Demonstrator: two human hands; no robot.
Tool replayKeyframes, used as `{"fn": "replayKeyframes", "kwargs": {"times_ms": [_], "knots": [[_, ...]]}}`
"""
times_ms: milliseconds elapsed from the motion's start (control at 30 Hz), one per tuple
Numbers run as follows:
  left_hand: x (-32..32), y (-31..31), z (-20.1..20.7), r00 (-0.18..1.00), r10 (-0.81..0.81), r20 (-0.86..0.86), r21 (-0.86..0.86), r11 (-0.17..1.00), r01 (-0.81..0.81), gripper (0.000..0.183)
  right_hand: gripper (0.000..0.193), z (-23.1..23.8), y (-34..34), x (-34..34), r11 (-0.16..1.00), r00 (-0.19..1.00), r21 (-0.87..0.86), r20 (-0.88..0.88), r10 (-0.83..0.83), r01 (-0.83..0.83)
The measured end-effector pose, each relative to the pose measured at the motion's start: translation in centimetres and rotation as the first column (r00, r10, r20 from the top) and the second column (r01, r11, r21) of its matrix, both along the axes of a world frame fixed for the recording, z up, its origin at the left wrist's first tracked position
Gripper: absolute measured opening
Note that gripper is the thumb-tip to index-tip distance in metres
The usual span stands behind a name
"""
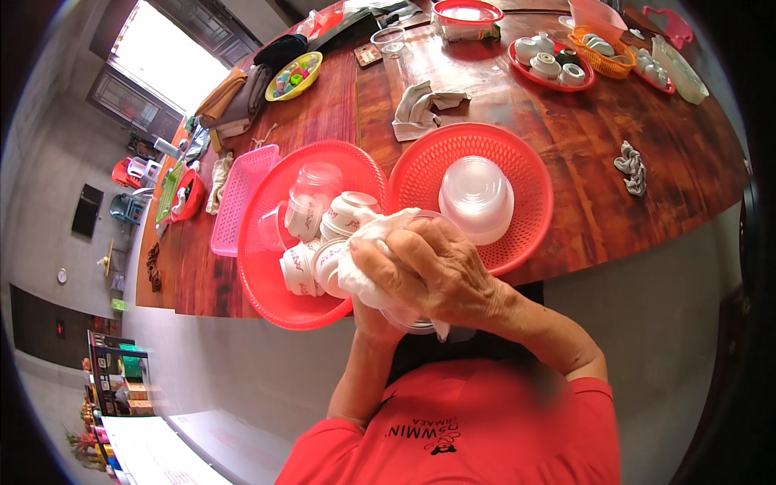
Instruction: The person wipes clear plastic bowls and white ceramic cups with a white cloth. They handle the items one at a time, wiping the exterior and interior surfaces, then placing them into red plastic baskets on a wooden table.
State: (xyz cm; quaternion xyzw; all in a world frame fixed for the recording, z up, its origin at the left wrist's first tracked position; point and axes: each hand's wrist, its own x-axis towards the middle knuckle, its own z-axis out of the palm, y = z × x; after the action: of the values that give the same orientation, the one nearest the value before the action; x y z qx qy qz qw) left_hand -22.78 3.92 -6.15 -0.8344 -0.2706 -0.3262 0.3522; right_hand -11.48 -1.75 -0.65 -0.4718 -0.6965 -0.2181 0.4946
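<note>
Head view shows a clear plastic bowl, probably light and slippery, best held by its rim, at the tabletop's near edge, left grip holding it, right grip clutching white cloth against it.

From my feed, I see the right hand pressing a bunched white cloth against a clear container, with the left hand below, its fingers mostly hidden from me. Beyond the hands I have two red baskets side by side on the glossy wooden table: the left basket holds printed white bowls in a heap, the right basket stacked clear bowls.
</note>
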Motion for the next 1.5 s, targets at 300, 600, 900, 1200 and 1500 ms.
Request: {"fn": "replayKeyframes", "kwargs": {"times_ms": [300, 600, 900, 1200, 1500], "knots": [[-2.5, -0.4, 2.9, 0.321, 0.373, 0.871, -0.047, -0.587, 0.808, 0.064, 0.042, -0.8, 0.7, 2.0, 0.975, 0.981, -0.19, -0.132, -0.141, 0.115], [-2.6, 0.9, 2.4, 0.372, 0.505, 0.779, 0.074, -0.664, 0.744, 0.064, 0.037, -3.5, 0.1, 2.7, 0.947, 0.861, -0.282, -0.508, -0.014, -0.152], [-2.7, -0.4, 3.6, 0.343, 0.467, 0.815, -0.043, -0.542, 0.839, 0.073, 0.053, -0.1, 1.2, 2.2, 0.999, 0.994, -0.028, -0.102, -0.047, 0.044], [-2.0, -0.3, 3.6, 0.33, 0.143, 0.933, -0.283, -0.274, 0.919, 0.081, 0.031, -5.0, 0.0, 0.3, 0.717, 0.316, -0.202, -0.948, 0.027, -0.668], [-3.5, 3.3, 4.1, 0.455, 0.338, 0.824, -0.075, -0.731, 0.678, 0.108, 0.027, -1.6, 0.2, 3.1, 0.958, 0.99, -0.277, -0.132, 0.04, -0.076]]}}
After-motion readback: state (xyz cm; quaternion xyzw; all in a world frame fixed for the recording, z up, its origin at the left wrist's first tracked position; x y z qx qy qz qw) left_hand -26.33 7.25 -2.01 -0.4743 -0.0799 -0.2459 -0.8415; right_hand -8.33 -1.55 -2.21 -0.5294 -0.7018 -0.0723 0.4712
